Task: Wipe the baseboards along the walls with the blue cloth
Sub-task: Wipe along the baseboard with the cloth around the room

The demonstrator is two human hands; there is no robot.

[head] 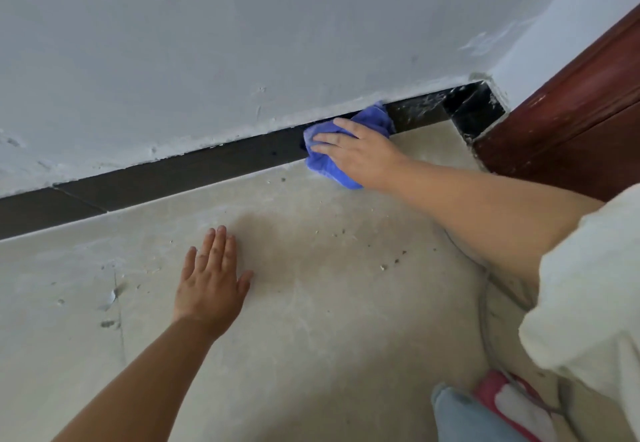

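Note:
A dark baseboard (194, 173) runs along the foot of the pale wall, from the lower left up to the corner at the right. My right hand (360, 154) presses the crumpled blue cloth (325, 168) against the baseboard with straight fingers, a short way left of the corner. The stretch of baseboard (420, 109) between the cloth and the corner shows white specks and smears. My left hand (211, 286) lies flat on the floor, palm down, fingers spread, holding nothing.
The pale grey wall (242, 43) has rough plaster at its lower edge. A dark red wooden door frame (571, 112) stands at the right, just past the corner. The beige tiled floor (329, 286) carries dust and small grit. My knee and a pink shoe (502, 396) are at the lower right.

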